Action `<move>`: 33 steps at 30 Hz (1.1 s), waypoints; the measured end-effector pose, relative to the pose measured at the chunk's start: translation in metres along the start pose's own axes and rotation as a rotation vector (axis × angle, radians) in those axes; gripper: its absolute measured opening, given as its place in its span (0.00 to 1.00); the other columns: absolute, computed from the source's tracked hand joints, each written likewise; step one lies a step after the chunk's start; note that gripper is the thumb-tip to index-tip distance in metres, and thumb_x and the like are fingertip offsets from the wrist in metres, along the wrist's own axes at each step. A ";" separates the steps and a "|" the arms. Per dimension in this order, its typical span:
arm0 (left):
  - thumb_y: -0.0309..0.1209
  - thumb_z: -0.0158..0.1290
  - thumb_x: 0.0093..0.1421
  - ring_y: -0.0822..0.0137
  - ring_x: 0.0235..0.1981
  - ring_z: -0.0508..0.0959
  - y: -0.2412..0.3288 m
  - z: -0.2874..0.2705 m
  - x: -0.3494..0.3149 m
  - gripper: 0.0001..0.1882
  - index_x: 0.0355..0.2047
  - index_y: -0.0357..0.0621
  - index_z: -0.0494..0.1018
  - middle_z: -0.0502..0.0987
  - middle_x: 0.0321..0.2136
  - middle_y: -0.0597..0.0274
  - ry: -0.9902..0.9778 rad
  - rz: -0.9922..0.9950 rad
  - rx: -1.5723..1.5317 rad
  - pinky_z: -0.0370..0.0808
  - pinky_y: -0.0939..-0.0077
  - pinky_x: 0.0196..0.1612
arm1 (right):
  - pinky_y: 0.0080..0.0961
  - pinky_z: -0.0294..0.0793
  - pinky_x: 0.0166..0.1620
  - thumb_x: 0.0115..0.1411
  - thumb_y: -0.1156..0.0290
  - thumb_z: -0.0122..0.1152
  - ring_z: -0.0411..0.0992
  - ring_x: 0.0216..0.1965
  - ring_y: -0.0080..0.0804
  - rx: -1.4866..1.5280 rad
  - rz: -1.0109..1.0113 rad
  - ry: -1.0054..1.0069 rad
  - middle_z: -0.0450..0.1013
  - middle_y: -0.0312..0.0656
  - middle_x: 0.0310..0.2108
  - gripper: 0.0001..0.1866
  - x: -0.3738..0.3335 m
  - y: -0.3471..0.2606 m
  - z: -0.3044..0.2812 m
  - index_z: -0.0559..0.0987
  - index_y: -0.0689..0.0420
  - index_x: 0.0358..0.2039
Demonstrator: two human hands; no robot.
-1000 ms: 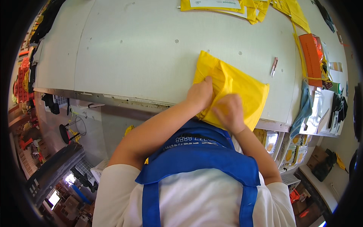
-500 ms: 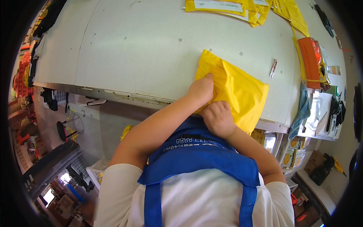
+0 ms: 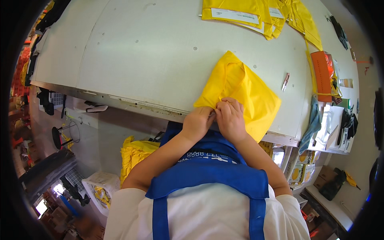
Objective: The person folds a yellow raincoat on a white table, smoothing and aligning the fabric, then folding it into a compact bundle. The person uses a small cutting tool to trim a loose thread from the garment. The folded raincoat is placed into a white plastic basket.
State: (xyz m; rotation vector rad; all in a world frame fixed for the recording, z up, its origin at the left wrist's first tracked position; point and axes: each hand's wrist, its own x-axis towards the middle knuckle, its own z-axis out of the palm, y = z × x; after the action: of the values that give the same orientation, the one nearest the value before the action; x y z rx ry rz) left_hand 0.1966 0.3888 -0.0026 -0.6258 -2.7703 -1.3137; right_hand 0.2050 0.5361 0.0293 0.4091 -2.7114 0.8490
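Pinching near edge of yellow bag (image 3: pixel 244 90) with both hands: left hand (image 3: pixel 199 122) and right hand (image 3: pixel 230 118) fingers clenched on it, bag spreading far-right across counter (image 3: pixel 140 52).

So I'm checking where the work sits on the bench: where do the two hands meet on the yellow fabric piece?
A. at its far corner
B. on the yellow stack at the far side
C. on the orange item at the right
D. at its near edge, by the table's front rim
D: the left hand and right hand pinch the yellow fabric piece at its near edge, by the table front rim.
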 end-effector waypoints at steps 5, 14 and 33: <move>0.25 0.59 0.47 0.55 0.25 0.76 -0.007 0.006 0.005 0.08 0.29 0.41 0.73 0.76 0.23 0.56 0.133 0.039 -0.042 0.73 0.66 0.28 | 0.36 0.64 0.44 0.50 0.75 0.57 0.68 0.42 0.43 0.014 -0.018 -0.006 0.70 0.44 0.31 0.08 0.004 -0.001 0.006 0.72 0.61 0.32; 0.26 0.58 0.45 0.57 0.22 0.75 -0.012 0.013 0.010 0.07 0.24 0.42 0.70 0.74 0.20 0.58 0.015 -0.020 -0.074 0.72 0.66 0.26 | 0.36 0.66 0.44 0.49 0.74 0.56 0.68 0.43 0.42 -0.226 -0.190 -0.060 0.70 0.44 0.30 0.07 0.019 0.023 0.011 0.71 0.60 0.29; 0.25 0.57 0.47 0.59 0.20 0.74 -0.022 -0.019 -0.018 0.07 0.23 0.42 0.68 0.72 0.18 0.57 -0.283 -0.210 -0.165 0.71 0.68 0.25 | 0.38 0.64 0.50 0.50 0.75 0.56 0.68 0.47 0.43 -0.286 -0.073 0.062 0.72 0.42 0.38 0.07 0.067 0.071 0.025 0.73 0.60 0.31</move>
State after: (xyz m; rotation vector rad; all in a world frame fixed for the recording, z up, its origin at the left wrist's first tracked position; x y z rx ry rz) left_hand 0.2027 0.3564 -0.0098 -0.5810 -3.0452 -1.6263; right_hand 0.1148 0.5648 -0.0042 0.4081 -2.6872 0.4368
